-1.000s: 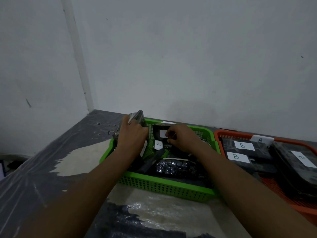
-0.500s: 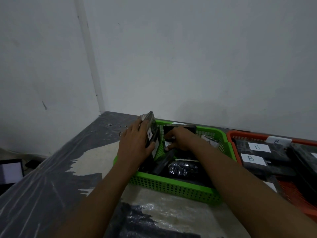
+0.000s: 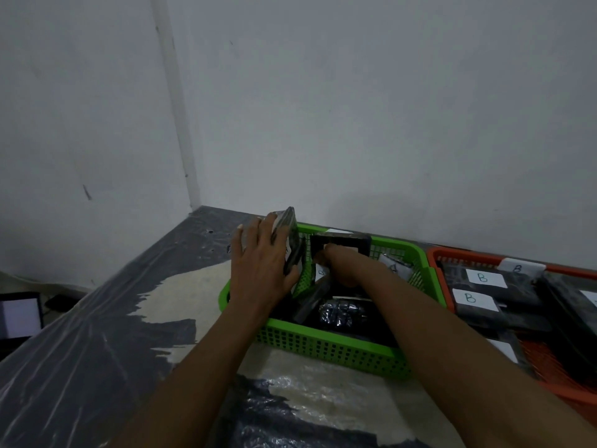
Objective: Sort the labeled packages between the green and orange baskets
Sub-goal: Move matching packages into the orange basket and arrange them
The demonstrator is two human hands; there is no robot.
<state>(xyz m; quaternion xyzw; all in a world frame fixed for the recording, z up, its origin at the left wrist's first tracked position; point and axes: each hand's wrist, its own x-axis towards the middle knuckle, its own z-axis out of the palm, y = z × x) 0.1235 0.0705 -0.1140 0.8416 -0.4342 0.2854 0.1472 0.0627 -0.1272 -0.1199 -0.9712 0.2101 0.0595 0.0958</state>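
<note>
The green basket [image 3: 326, 349] stands in the middle of the table with several black wrapped packages inside. My left hand [image 3: 261, 270] holds an upright stack of black packages [image 3: 289, 234] against the basket's left end, thumb on the inner side. My right hand [image 3: 339, 265] reaches into the basket's back and grips a black package [image 3: 342, 242] that stands on edge. A shiny black package [image 3: 342, 313] lies flat on the basket floor. To the right, the orange basket [image 3: 458, 255] holds black packages with white B labels [image 3: 483, 278].
The table is covered in wrinkled plastic sheet [image 3: 80, 367] over a dark and pale surface. White walls meet in a corner behind. A lit screen [image 3: 19, 315] sits low at the far left, off the table.
The view has shifted so both baskets sit further right. My left hand has raised the stack more upright. My right hand stays deep at the back of the green basket.
</note>
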